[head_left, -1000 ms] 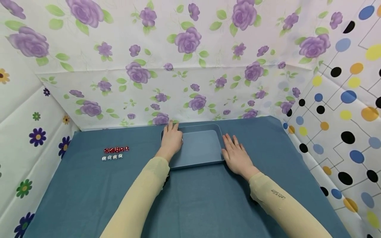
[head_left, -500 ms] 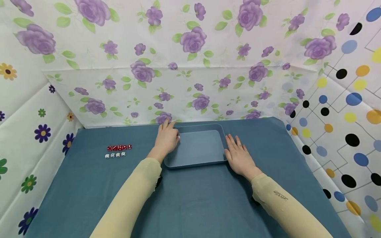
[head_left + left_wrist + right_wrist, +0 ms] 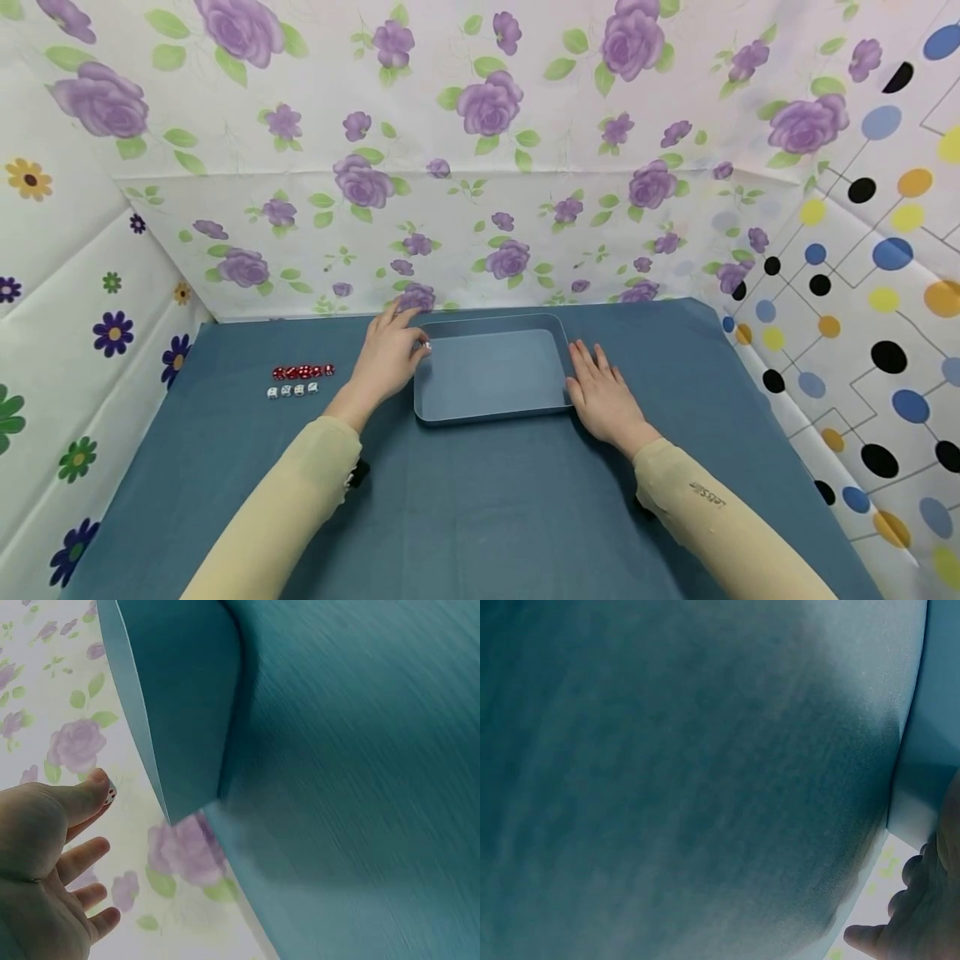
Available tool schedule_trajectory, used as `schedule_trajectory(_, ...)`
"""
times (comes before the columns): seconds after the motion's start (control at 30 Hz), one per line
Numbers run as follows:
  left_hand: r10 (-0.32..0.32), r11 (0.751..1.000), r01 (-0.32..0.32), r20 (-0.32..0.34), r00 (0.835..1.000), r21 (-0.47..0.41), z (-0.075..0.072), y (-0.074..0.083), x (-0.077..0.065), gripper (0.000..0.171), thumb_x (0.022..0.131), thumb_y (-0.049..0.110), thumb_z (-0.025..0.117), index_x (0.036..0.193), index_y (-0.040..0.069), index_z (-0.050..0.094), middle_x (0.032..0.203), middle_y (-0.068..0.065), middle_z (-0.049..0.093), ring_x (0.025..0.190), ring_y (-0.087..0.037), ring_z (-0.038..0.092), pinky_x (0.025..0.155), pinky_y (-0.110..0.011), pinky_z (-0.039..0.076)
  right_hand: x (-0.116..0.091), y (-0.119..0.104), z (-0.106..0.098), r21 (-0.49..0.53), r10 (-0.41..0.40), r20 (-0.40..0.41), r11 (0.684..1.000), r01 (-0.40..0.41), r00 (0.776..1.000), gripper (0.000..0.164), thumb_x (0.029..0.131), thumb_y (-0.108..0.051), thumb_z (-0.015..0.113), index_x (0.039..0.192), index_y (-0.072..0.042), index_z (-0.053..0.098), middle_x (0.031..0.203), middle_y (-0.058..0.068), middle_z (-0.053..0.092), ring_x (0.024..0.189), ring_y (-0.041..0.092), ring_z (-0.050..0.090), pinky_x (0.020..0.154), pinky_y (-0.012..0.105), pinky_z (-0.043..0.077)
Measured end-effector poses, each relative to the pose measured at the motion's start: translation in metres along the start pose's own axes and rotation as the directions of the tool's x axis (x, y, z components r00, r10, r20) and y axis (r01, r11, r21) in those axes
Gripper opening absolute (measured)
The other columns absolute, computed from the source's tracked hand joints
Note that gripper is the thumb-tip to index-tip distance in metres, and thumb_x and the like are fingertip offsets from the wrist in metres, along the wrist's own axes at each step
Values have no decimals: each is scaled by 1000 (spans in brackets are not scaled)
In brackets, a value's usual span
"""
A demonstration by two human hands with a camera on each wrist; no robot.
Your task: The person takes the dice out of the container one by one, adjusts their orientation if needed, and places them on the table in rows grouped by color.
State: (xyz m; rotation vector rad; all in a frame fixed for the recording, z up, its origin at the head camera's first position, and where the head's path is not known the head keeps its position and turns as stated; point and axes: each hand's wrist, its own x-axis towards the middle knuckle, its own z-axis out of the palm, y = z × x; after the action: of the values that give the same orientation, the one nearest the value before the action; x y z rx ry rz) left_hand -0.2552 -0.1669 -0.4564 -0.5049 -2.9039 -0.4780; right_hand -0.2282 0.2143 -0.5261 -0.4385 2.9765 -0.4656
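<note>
My left hand [image 3: 384, 357] pinches a small white die [image 3: 111, 792] between thumb and index finger, its other fingers spread loosely. It hovers at the left rim of a shallow blue-grey tray [image 3: 495, 415], and the die overlaps that rim in the head view. My right hand [image 3: 606, 396] lies with straight fingers along the tray's right side, holding nothing. In the left wrist view the outer wall of the tray [image 3: 187, 705] stands beside the die. Only part of the right hand [image 3: 930, 900] shows in its own wrist view, against the tray wall.
To the left on the blue cloth [image 3: 495, 517] lie a row of several red dice [image 3: 303, 372] and, just in front, a row of several white dice [image 3: 292, 390]. A flowered sheet [image 3: 450, 225] rises behind the table, and patterned sheets hang at both sides.
My left hand has moved left, from over the tray's left side to just past its left rim, with the die between its fingers. The right hand stays at the tray's right side.
</note>
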Motion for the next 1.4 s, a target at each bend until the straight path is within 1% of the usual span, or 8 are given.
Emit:
schedule_trajectory(0.13,-7,1000,7,-11,1000,5,-7,-13,-13,15,98,18,81,109,7,83,161,-20,49,160,-44,22,126,-65,24,0,-1,-1,-1,1,-6,1000,-1,1000,66,119,-38,32,173,-12,7,180,9,5,165,37,-2,127,68,14)
schedule_trajectory(0.3,-22,1000,22,-8,1000,11,-14,-32,-33,14,98,16,82,108,6,81,161,-22,49,160,-46,21,125,-67,23,0,-4,-1,4,5,-9,1000,-5,1000,65,119,-37,34,173,-12,8,180,9,6,165,37,-1,127,67,14)
schedule_trajectory(0.53,-28,999,29,-12,1000,41,-24,-57,-58,13,95,12,83,105,5,81,159,-26,49,159,-49,21,123,-71,23,0,-5,-2,3,7,-12,1000,-7,1000,65,119,-37,34,173,-11,9,180,10,7,165,37,-1,127,67,15)
schedule_trajectory(0.7,-47,997,47,8,999,64,-27,-76,-75,12,94,11,84,103,4,80,157,-29,49,157,-53,22,121,-73,24,0,-5,0,-4,4,-10,1000,-4,1000,65,119,-37,34,173,-11,9,180,10,7,165,37,-1,127,67,14)
schedule_trajectory(0.83,-78,993,75,30,997,86,-27,-90,-86,13,94,11,84,104,3,80,157,-31,48,156,-55,21,120,-74,24,0,-4,1,-8,-1,-16,1000,1,1000,65,119,-37,35,173,-11,10,180,10,7,165,38,0,127,67,15)
schedule_trajectory(0.97,-104,988,99,36,994,114,-25,-101,-92,14,93,10,84,105,3,80,156,-32,48,155,-56,21,120,-74,24,0,-3,1,-7,-1,-14,1000,1,1000,65,119,-37,34,173,-11,10,180,10,7,164,38,0,127,67,15)
schedule_trajectory(1.13,-125,982,119,33,992,148,-20,-112,-93,15,93,10,85,105,2,80,156,-33,47,155,-57,21,120,-74,25,0,-2,1,-3,4,-12,1000,-4,1000,65,119,-38,33,173,-12,9,180,10,6,165,37,-1,127,67,14)
schedule_trajectory(1.4,-148,975,140,33,988,170,-15,-117,-92,14,92,9,85,103,2,81,156,-35,46,154,-58,22,119,-75,25,0,0,2,-8,8,-11,1000,-8,1000,65,119,-39,32,173,-12,8,180,11,6,165,37,-2,127,67,14)
